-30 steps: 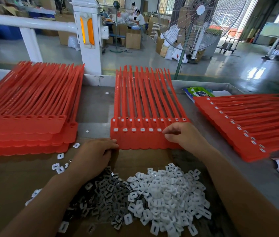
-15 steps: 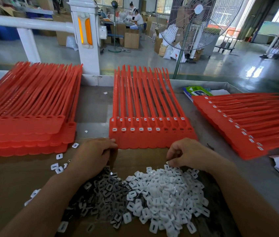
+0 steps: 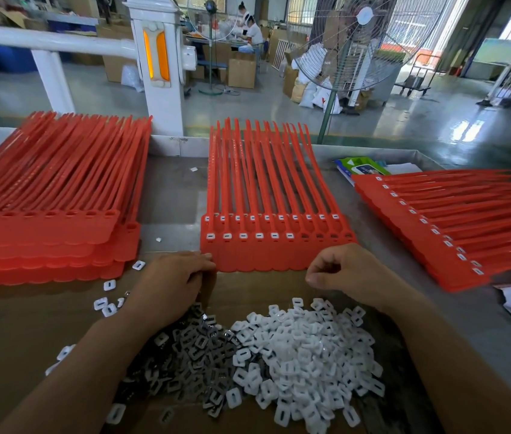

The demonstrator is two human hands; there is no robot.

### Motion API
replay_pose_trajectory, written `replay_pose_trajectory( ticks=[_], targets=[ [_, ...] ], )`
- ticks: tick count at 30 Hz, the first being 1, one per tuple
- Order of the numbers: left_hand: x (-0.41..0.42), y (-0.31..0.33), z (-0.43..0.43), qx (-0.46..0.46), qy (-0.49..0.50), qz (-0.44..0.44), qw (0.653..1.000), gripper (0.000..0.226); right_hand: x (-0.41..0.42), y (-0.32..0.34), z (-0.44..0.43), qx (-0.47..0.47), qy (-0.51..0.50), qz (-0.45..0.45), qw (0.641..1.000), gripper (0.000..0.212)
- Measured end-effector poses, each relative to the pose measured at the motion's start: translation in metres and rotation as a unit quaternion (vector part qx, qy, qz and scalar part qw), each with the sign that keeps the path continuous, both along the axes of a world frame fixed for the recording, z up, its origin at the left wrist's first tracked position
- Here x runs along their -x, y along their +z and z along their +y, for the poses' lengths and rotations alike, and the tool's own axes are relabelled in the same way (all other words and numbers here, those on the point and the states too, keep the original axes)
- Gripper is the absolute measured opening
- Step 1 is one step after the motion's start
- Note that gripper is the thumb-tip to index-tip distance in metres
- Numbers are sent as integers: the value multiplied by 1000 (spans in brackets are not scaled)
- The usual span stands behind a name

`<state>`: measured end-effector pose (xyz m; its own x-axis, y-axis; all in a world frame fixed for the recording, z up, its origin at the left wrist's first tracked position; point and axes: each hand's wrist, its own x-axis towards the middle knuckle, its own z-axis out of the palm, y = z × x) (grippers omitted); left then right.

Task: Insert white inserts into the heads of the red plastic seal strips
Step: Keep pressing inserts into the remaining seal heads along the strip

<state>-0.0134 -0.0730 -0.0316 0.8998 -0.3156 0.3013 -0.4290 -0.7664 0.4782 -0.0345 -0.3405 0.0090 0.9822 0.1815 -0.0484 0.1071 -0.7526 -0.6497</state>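
Right hand [image 3: 345, 270] is hovering with fingers curled tight, thumb meeting forefinger. Half a second ago it was dipping into the pile of white inserts [image 3: 304, 355]; now it is lifting clear of the pile. Whether it is carrying an insert cannot be told. It is sitting just near of the middle sheet of red seal strips [image 3: 273, 255], by the four empty heads [image 3: 326, 236] at the right of the near row. Six heads to their left are showing white, unchanged. Judgement: the seventh insertion is pending. Left hand [image 3: 172, 283] is still resting bent fingers against the sheet's near-left corner.
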Motion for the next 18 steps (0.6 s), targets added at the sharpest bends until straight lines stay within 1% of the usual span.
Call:
replay_pose_trajectory(
  ticks=[7, 10, 14, 16, 18],
  targets=[
    [1, 1, 0, 2, -1, -2, 1000, 33, -8, -1, 1, -30, -41, -51, 997, 11],
    [1, 1, 0, 3, 2, -3, 1000, 33, -19, -5, -1, -24, -64, -55, 996, 16],
    [1, 1, -1, 5, 5, -3, 1000, 33, -35, -10, -3, -44, -116, -66, 990, 19],
    [1, 1, -2, 5, 8, -2, 1000, 33, -43, -12, -4, -34, -129, -73, 988, 20],
    [1, 1, -2, 8, 15, 0, 1000, 33, -51, -13, -3, -14, -137, -88, 987, 16]
  ],
)
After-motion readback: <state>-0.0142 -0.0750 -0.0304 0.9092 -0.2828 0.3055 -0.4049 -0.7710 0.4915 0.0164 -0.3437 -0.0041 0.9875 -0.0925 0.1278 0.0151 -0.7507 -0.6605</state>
